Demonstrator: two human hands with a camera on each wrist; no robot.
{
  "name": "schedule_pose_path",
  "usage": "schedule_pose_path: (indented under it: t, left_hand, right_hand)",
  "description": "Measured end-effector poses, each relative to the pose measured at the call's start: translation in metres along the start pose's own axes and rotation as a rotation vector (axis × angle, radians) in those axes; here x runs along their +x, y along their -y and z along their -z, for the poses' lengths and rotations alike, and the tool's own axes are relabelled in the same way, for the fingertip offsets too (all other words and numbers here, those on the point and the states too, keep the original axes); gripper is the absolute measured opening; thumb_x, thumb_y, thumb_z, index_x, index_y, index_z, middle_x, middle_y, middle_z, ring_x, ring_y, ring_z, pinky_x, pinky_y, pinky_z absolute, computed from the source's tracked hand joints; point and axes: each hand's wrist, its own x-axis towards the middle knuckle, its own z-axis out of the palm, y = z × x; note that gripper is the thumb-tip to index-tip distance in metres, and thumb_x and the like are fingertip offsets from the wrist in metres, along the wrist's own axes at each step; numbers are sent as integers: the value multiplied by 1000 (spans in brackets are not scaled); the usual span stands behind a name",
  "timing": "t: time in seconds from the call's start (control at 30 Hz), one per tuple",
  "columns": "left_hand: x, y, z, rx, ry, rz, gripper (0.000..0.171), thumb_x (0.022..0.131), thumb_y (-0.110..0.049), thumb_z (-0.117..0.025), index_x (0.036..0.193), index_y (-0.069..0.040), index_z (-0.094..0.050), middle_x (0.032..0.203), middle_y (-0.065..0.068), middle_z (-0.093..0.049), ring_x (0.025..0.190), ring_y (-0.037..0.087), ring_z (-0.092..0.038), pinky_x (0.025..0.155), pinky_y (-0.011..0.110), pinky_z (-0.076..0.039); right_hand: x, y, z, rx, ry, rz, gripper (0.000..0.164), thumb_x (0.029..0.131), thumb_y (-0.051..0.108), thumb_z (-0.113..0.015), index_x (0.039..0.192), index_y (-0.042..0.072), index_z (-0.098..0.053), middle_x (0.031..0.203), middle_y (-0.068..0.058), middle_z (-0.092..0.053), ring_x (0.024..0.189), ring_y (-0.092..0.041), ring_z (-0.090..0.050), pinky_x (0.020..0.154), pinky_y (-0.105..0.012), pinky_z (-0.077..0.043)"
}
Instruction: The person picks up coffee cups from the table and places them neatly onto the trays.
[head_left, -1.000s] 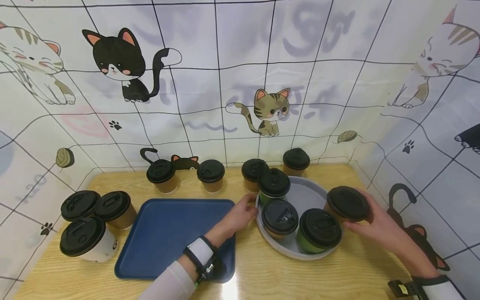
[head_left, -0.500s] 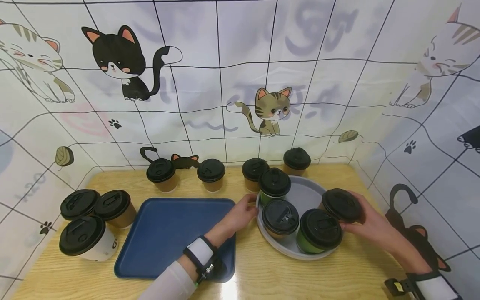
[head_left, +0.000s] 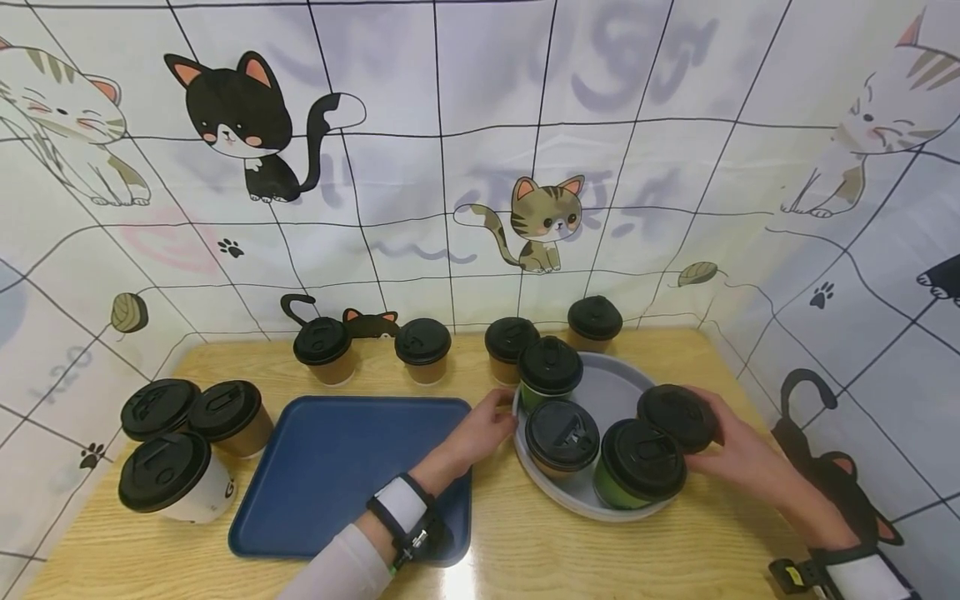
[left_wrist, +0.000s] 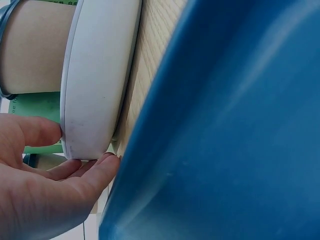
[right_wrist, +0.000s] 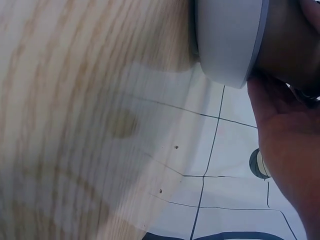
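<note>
My right hand (head_left: 742,446) grips a brown paper coffee cup with a black lid (head_left: 678,417) at the right side of the round grey tray (head_left: 618,379). In the right wrist view that brown cup (right_wrist: 287,45) is low against the tray's rim (right_wrist: 227,40); whether its base touches the tray is hidden. At the tray's left rim, my left hand (head_left: 483,429) holds the edge, thumb and fingertips against the rim wall (left_wrist: 95,80) in the left wrist view. Also on the tray are a front green cup (head_left: 641,467), a brown cup (head_left: 561,437) and a rear green cup (head_left: 550,367).
Left of the round tray lies a blue rectangular tray (head_left: 352,475). A white cup (head_left: 176,479) and two brown cups (head_left: 232,417) cluster at far left. Several lidded cups (head_left: 422,350) line the back by the cat-print wall covering (head_left: 397,167).
My right hand has brought the brown cup leftward and down onto or just over the round tray, beside the front green cup. The left hand stays at the rim.
</note>
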Motion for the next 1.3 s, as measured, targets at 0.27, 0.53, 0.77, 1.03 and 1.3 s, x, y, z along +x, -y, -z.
schedule_pose_path:
  t: [0.27, 0.53, 0.77, 1.03, 1.3]
  left_hand:
    - [-1, -2, 0, 6, 0, 4, 45, 106, -9, -53, 150, 0, -44, 156, 22, -43, 135, 40, -54, 105, 53, -46]
    - [1, -2, 1, 42, -16, -24, 42, 108, -7, -50, 148, 1, -46, 153, 23, -45, 136, 40, -51, 107, 52, -45]
    - [-3, -1, 1, 35, -54, -21, 42, 107, -10, -52, 146, 4, -47, 149, 24, -49, 126, 39, -56, 97, 46, -51]
    - [-25, 1, 1, -26, -23, 17, 50, 103, -10, -56, 148, 8, -43, 148, 27, -48, 121, 35, -59, 97, 45, -52]
    - [-30, -1, 1, -28, 4, 19, 58, 104, -16, -57, 152, 10, -38, 150, 28, -48, 132, 42, -52, 105, 51, -47]
  right_hand:
    - [-4, 1, 5, -15, 40, 22, 117, 79, 8, -89, 167, 12, -11, 152, -34, -40, 123, 22, -33, 93, -3, -33]
    - [-12, -8, 26, -2, 16, 78, 62, 100, -4, -56, 158, -4, -33, 151, 8, -45, 124, 21, -38, 95, -4, -36]
    - [16, -11, 23, -112, -20, -60, 45, 115, 23, -37, 145, -6, -54, 141, -23, -60, 125, -8, -59, 93, -16, -48]
    - [65, -20, 18, -54, 75, -229, 57, 111, 44, -45, 136, -3, -65, 134, -23, -66, 131, -48, -55, 107, -66, -39]
    - [72, -27, 12, -109, 75, -207, 39, 107, 29, -60, 122, -3, -74, 119, -18, -74, 116, -41, -67, 97, -51, -50]
